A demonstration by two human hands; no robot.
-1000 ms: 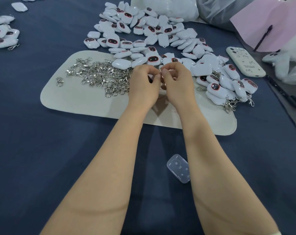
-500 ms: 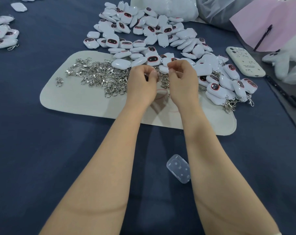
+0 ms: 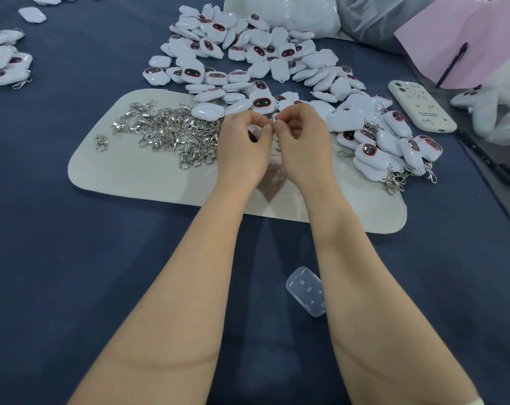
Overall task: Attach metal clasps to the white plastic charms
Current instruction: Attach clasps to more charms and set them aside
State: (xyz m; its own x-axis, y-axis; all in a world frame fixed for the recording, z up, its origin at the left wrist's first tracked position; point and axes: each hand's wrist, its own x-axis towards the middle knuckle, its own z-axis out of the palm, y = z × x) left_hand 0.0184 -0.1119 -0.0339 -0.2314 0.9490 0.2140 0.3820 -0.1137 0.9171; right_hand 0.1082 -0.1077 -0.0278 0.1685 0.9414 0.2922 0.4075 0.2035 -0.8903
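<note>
Left hand (image 3: pixel 242 147), grip on charm (image 3: pixel 253 132), back beside right hand (image 3: pixel 306 144), grip on clasp (image 3: pixel 274 121), over mat (image 3: pixel 131 176).

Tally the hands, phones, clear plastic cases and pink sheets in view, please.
Hands: 2 (left hand, right hand, together pinching a clasp)
Phone: 1
Clear plastic case: 1
Pink sheet: 1
Total: 5

Dark blue table (image 3: pixel 58 258), cream mat (image 3: pixel 136 176) dead centre. White charms (image 3: pixel 256 62) spill off the mat's far edge at twelve o'clock, a smaller charm bunch (image 3: pixel 5 65) at ten, a phone (image 3: pixel 421 106) at two (face down), a clear plastic case (image 3: pixel 305 290) at six.
</note>
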